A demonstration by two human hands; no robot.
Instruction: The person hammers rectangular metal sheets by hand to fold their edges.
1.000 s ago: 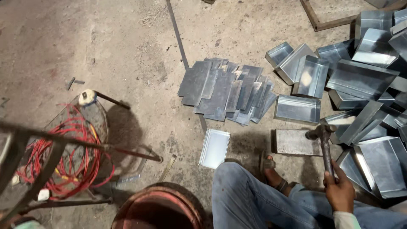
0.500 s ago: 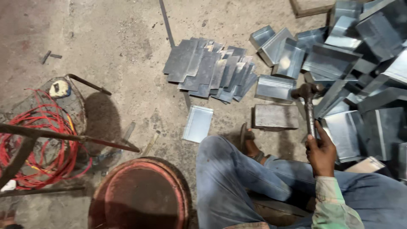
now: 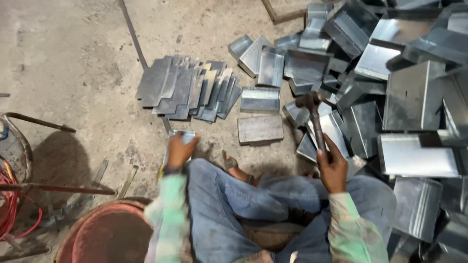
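Observation:
My right hand (image 3: 331,165) grips the handle of a hammer (image 3: 313,114), whose head points up and away over the heap of bent metal pieces. My left hand (image 3: 179,150) reaches down to the floor and rests on a flat metal sheet (image 3: 181,136) lying in front of my left knee. A thick grey metal block (image 3: 260,129) lies on the concrete between both hands, with a folded metal tray (image 3: 260,99) just beyond it. My legs in blue jeans and one sandalled foot (image 3: 233,166) sit just behind the block.
A fanned stack of flat metal sheets (image 3: 187,87) lies ahead on the concrete. A large heap of bent trays (image 3: 390,87) fills the right side. A round rusty red drum (image 3: 105,234) and a metal frame with red cable (image 3: 12,195) stand at the left.
The view has shifted right and down. My left hand has come into view and reached onto the flat sheet. The hammer hand stays raised over the trays.

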